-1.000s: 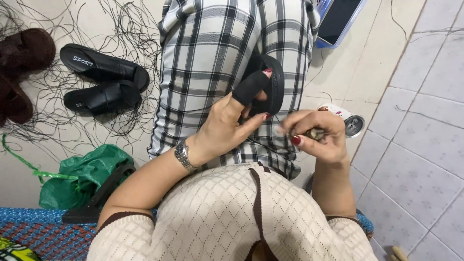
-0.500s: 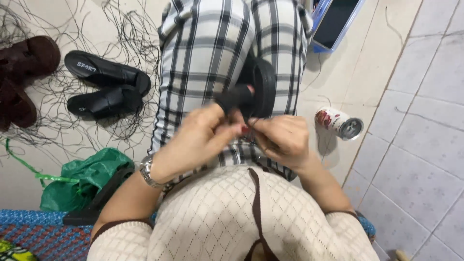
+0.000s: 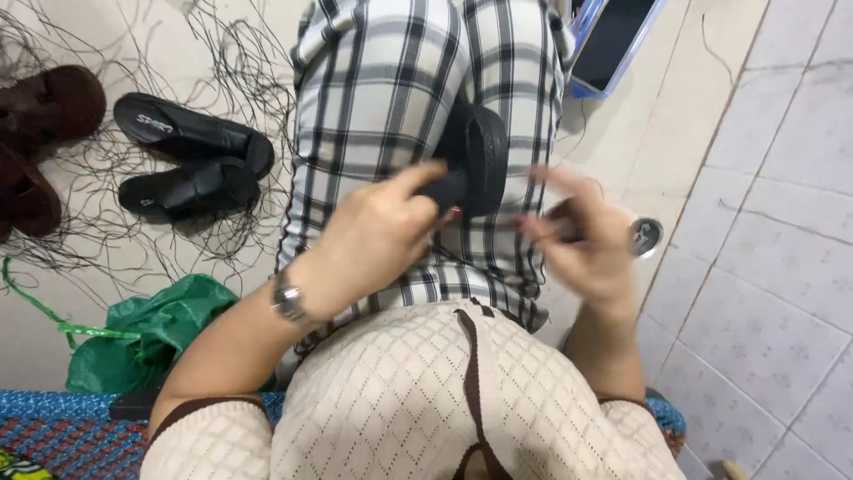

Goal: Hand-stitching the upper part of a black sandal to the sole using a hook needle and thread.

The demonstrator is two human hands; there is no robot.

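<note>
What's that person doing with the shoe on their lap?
A seated person holds a black sandal on their lap, over checked trousers. The left hand grips the sandal's near end. The right hand is beside it, blurred, so what its fingers pinch cannot be told. On the floor to the left lie a pair of black sandals, brown shoes, loose black threads and a green bag. A small round can sits just past the right hand.
</note>
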